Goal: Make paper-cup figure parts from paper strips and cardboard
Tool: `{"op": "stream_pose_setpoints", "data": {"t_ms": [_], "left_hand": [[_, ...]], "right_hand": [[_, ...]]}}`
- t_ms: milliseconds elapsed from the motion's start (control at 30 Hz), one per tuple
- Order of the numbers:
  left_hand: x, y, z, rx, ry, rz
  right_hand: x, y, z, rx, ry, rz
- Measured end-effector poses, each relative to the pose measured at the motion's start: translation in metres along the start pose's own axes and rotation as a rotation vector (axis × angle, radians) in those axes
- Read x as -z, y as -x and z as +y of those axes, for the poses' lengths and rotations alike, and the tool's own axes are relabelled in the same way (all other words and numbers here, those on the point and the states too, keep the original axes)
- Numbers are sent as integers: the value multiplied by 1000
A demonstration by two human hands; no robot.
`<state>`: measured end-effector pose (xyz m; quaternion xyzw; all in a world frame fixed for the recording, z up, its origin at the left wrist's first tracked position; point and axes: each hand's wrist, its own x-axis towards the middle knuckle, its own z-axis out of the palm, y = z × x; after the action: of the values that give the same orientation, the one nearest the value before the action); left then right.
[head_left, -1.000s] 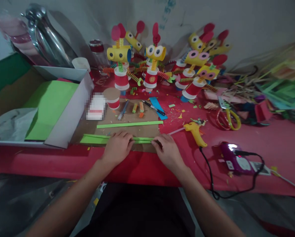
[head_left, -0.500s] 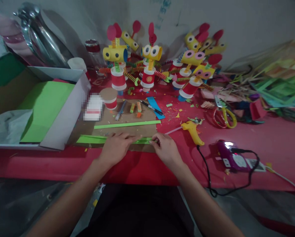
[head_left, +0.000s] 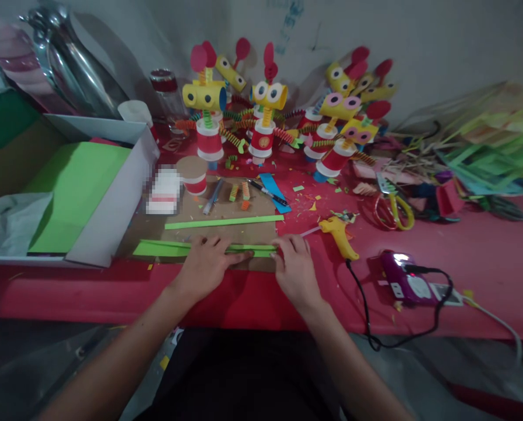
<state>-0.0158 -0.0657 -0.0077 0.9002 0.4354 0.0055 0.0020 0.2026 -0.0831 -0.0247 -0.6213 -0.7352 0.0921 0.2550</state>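
Note:
A long sheet of green paper [head_left: 160,249] lies across the near edge of the brown board, its far edge folded over lengthwise. My left hand [head_left: 205,260] presses on it around the middle, fingers bent over the fold and thumb stretched along it to the right. At the right end my right hand [head_left: 297,266] grips the folded edge, with its fingertips over the paper and the thumb partly hidden. Just beyond, a separate narrow green strip [head_left: 221,223] lies flat on the board.
A yellow glue gun [head_left: 339,235] lies to the right, its black cord running near a purple power device [head_left: 408,278]. Scissors [head_left: 393,210] lie farther back. Several paper-cup figures [head_left: 211,140] stand behind the brown board [head_left: 156,225]. At left is an open box [head_left: 121,204] holding green paper.
My right fingers have shifted slightly to the right and spread along the fold from a tighter pinch. My left thumb now presses lower on the paper. The view has moved a little.

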Motion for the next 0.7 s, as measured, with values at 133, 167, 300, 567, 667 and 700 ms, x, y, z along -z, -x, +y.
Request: {"op": "stream_pose_setpoints", "data": {"t_ms": [133, 167, 300, 567, 667, 700], "left_hand": [[1, 0, 2, 10, 26, 31], [1, 1, 3, 12, 34, 38], [-5, 4, 4, 40, 86, 94], [-7, 25, -14, 312, 230, 197], [-5, 35, -25, 358, 212, 194], [-5, 39, -29, 374, 215, 197]], "right_hand": [[-2, 10, -18, 265, 145, -142], [-4, 13, -21, 302, 153, -193], [-13, 20, -26, 299, 192, -313], [-15, 21, -24, 293, 205, -316], [-17, 23, -24, 290, 202, -305], [-17, 23, -24, 289, 204, -300]]}}
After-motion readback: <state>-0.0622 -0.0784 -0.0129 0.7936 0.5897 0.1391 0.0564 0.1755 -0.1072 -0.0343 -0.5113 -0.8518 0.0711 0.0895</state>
